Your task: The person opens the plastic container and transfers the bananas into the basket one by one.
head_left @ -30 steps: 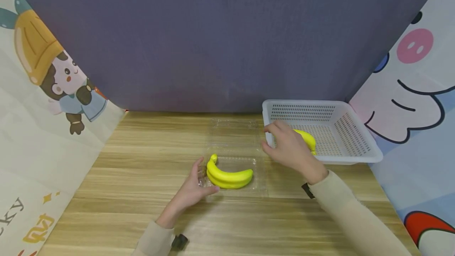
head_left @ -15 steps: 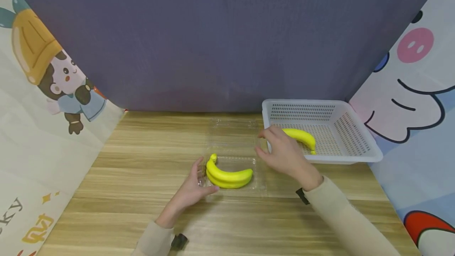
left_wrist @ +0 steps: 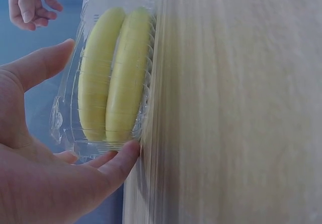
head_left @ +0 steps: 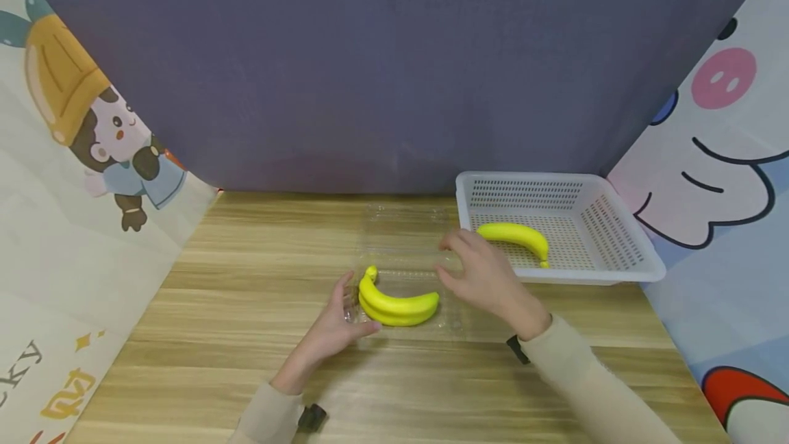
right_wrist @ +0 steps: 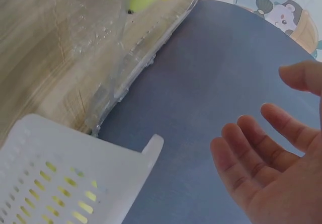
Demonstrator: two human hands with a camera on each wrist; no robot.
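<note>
Two yellow bananas (head_left: 397, 308) lie side by side, curved the same way, in the base of a clear plastic clamshell box (head_left: 453, 324) with its lid (head_left: 403, 228) folded back. At the box's left end is my left hand (head_left: 333, 327), fingers against that end and thumb stretched along the front side. In the left wrist view the bananas show through the clear wall. My right hand (head_left: 490, 276) hovers right of the box, fingers loosely bent, holding nothing. Another banana (head_left: 514, 235) lies in a white perforated basket (head_left: 622, 273), just behind the right hand.
The wooden table (head_left: 246, 279) carries the box and basket. A dark grey-blue panel (head_left: 394, 74) rises at its back edge. Printed cartoon sheets stand along the left and right sides.
My right hand has moved left and toward me, away from the basket, uncovering more of the banana inside it. The left hand, the box and its two bananas stay where they were.
</note>
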